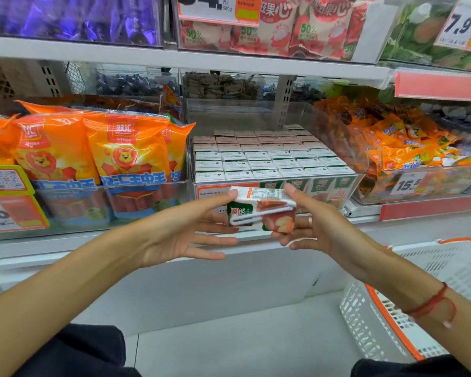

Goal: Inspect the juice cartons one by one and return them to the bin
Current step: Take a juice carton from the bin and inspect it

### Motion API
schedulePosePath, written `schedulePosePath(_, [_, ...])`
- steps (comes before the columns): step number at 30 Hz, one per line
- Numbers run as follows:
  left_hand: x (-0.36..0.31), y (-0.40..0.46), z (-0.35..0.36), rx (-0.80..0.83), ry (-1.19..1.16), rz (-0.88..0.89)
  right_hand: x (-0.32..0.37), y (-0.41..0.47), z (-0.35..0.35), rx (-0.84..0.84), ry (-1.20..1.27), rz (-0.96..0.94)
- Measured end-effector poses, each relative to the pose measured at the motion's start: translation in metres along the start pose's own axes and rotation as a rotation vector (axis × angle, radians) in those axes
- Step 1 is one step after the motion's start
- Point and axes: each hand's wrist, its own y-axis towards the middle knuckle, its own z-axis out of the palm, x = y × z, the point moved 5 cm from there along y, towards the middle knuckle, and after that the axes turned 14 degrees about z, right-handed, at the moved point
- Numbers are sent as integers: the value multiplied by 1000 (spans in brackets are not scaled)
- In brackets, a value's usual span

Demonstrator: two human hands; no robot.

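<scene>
One juice carton [261, 209] is up in the air between both hands, just in front of the clear bin [360, 176] – it lies on its side, straw stuck on the face we see. The left hand [191, 229] has its thumb on the carton's top left corner & its fingers stretched out flat under it. The right hand [314, 224] holds the right end, thumb on top, fingers tucked under – a ring on one finger. Behind the carton, the bin is packed w/ rows of more cartons [267, 159]. Left of the bin are orange sausage bags [93, 148]. Low, right of the bin, is a white basket [430, 295] w/ orange trim.
</scene>
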Motion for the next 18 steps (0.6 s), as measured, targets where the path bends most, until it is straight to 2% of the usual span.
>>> schedulePosePath(4, [4,-2,5,3,57,-40,-10,0,2,66,-64,74])
schedulePosePath(9, [-2,0,3,-46,-103,97,-10,-3,10,149,-29,-15])
schedulePosePath(11, [-5,-1,8,-8,-91,156,-7,-6,14,97,-94,-135])
schedulePosePath(13, [-6,-4,15,-3,28,219,-2,-12,18,-37,-225,-329])
schedulePosePath(16, [-8,-6,21,-94,118,318,2,-22,24,-260,-494,-606])
schedulePosePath(18, [-12,-9,20,-190,164,392,2,-22,25,-275,-557,-643])
